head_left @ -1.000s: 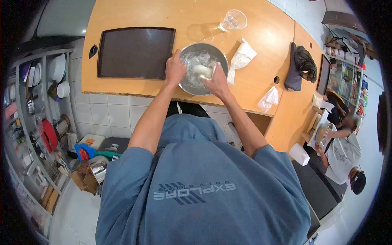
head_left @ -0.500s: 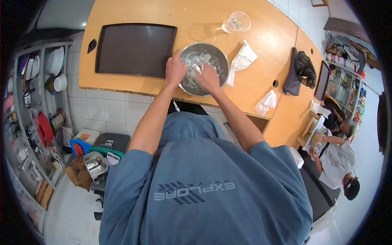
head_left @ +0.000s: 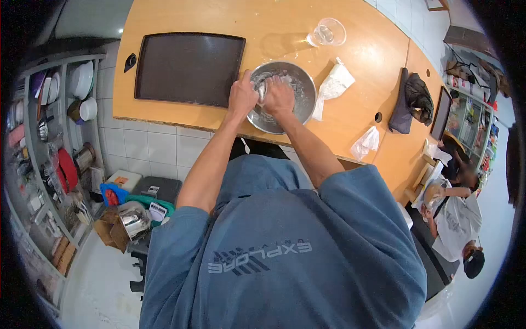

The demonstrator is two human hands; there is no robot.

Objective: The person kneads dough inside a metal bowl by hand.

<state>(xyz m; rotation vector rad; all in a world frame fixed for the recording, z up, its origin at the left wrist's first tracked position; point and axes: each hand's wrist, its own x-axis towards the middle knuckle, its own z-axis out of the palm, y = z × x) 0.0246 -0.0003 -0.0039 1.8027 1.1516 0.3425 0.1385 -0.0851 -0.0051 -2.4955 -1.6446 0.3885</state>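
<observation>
The metal bowl (head_left: 309,101) is set at the near edge of the worktop (head_left: 263,13), with white, floury mixture (head_left: 296,83) inside it. Its left rim is held in a narrow grip by the left hand (head_left: 243,97); the right hand (head_left: 279,97) is pressed down into the mixture, and how far its fingers are closed cannot be told. The bowl, judged thin and stiff, should be light and slippery under floury skin, so it is best held by its rim. The mixture is likely soft and clinging, better gathered with the whole palm. Smooth, round metal is flanked on the left by a dark, flat, low-rimmed tray (head_left: 189,68) and on the right by a crumpled, powder-filled plastic bag (head_left: 334,85)
</observation>
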